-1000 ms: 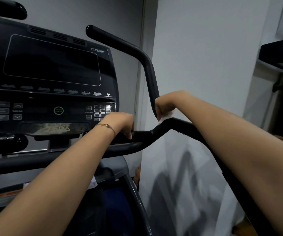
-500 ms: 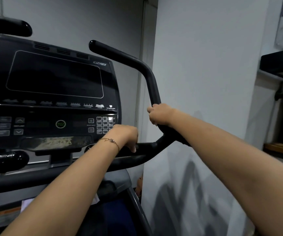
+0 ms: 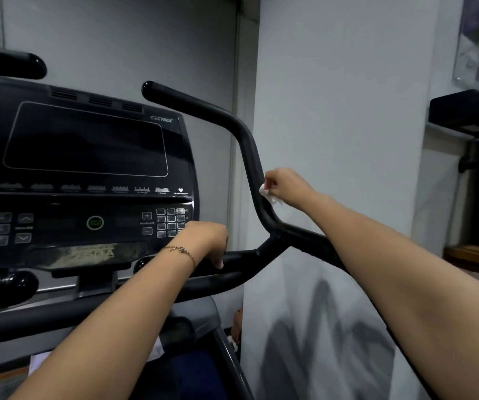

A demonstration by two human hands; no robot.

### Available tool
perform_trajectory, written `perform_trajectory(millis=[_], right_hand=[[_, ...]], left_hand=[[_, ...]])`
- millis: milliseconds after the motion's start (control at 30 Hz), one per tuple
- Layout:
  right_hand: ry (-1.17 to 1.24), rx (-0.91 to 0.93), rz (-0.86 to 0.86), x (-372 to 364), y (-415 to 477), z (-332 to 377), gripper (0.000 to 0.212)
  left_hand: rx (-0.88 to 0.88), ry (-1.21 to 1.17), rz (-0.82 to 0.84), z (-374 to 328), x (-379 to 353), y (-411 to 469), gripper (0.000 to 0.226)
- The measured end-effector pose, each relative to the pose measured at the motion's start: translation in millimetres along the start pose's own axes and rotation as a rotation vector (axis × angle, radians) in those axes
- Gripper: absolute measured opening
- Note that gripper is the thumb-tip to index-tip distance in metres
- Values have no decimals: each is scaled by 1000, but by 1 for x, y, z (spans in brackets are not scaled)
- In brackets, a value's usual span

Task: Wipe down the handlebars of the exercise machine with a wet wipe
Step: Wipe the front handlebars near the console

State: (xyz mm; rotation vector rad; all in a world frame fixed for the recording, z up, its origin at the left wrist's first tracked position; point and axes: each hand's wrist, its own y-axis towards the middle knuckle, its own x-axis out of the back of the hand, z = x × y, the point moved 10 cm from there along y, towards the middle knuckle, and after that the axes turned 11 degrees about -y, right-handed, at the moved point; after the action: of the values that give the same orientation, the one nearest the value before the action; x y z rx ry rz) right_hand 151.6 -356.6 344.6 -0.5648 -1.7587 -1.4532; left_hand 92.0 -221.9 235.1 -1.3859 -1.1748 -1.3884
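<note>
Black handlebar climbing from a forked junction at centre and bending away to the far left at its top; on the upright stretch, just above that junction, right hand with fingers curled, pinching a crumpled white wet wipe and pressing it against the right side of the tube; wipe bunched small, poking out below the knuckles, touching the bar; over to the left and nearer, left hand wrapped over the horizontal grip leading into the same junction, fingers curled down around it; thin gold bracelet on that wrist; both forearms stretched out from the near edge, well apart; beyond the left hand, dark console with a blank screen, Cybex badge at its upper right corner, grey keypad just beside the knuckles, round green-ringed button further left; another black bar end up at far left, above the console; down under the console at the left edge, lower bar end, glossy; pale grey wall right behind the handlebar, shadows of the frame low on it; dark shelf off at far right.
</note>
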Motion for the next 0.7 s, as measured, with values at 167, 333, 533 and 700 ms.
perform_trajectory(millis=[167,333,533,700], right_hand=[[-41,22,521,-31,-22,-7,15],[-96,10,154,-8,-8,7,12],[-21,-27,507,-26,-27,-1,9],[-83,-25,245,-22,-20,11,20]], left_hand=[[15,-14,31,1,0,-2,46],[29,-3,48,-2,-1,-3,46],[48,-8,44,-3,-1,-5,45],[66,25,43,-4,-3,-4,45]])
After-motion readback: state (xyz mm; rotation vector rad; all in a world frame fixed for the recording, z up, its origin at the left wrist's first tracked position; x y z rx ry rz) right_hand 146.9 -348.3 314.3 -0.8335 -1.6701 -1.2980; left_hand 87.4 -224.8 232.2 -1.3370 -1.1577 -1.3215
